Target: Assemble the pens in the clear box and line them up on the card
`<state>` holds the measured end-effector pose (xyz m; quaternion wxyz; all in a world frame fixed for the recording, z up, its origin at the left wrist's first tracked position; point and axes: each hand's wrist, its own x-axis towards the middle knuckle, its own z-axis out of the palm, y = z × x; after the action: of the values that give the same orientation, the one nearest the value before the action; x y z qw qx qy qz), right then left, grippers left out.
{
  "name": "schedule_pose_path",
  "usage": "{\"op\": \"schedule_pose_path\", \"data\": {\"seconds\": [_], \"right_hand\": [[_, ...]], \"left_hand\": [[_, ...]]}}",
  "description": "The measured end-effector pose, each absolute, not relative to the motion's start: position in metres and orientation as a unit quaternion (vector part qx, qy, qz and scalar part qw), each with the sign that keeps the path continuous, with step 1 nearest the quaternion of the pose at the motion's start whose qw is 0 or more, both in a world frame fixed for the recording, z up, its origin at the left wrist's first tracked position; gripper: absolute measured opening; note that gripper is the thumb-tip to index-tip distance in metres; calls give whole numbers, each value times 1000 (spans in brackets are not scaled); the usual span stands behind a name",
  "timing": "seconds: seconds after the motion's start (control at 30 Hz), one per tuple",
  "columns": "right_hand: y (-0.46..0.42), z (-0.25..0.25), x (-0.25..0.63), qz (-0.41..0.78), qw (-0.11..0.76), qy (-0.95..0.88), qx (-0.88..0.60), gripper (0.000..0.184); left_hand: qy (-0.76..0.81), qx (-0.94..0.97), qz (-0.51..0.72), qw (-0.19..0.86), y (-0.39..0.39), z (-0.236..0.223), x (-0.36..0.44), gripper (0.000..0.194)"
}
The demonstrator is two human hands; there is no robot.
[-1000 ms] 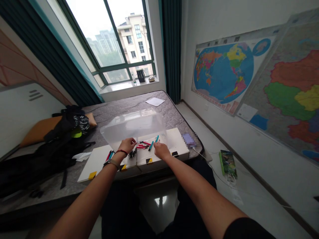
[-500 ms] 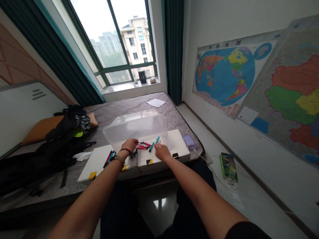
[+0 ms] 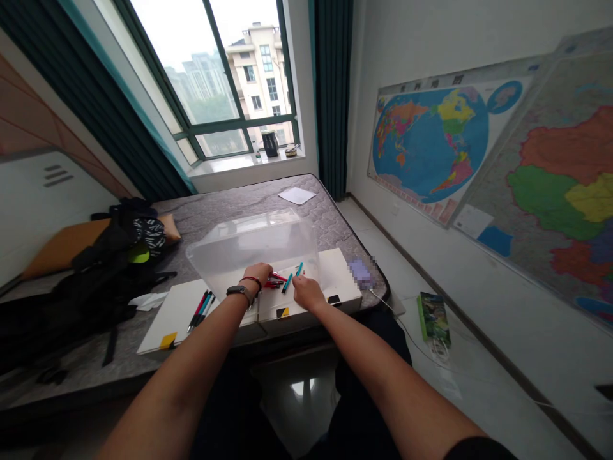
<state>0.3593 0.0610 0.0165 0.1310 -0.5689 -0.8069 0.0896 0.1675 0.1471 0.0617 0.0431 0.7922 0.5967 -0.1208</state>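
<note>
L hand [image 3: 257,273]: ctr of frame, palm down at the L end of the red pens [image 3: 274,284]; back of hand hides the fingertips, so can't tell if they're closed on anything.
R hand [image 3: 307,292]: just R of ctr, fingers curled, right by the teal pens [image 3: 287,283]; can't tell if it grips one or only sits next to it. Hands apart from each other.
Red pens: loose heap mid-frame, btwn the hands, some crossing. Best taken singly, thumb + index nr mid-barrel, lifted straight up so nbrs don't roll.
Teal pens: 2 visible, R of the heap, both slanting toward upper R. Keep R knuckles low + quiet there; a nudge could send one rolling.
Pen row [image 3: 201,310]: lower L of frame, red, dark + teal pens side by side. L forearm is nr it, so keep the elbow up to avoid sweeping it.
White boxes [image 3: 332,268]: pens lie on top. Mind the seam at lower ctr + the front edge; a pen could drop at either.
Clear bin [image 3: 253,243]: just beyond the hands, ctr of frame. Short reaches, wrists low, to avoid bumping its wall.
</note>
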Motion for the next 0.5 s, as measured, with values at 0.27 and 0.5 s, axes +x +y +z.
{"op": "schedule_pose_path", "data": {"seconds": [0.27, 0.5], "right_hand": [[60, 20, 361, 95, 136, -804, -571, 23], [59, 22, 361, 92, 120, -806, -572, 25]], "left_hand": [[599, 787, -136, 52, 148, 63, 171, 18], [602, 786, -126, 54, 146, 63, 171, 16]]}}
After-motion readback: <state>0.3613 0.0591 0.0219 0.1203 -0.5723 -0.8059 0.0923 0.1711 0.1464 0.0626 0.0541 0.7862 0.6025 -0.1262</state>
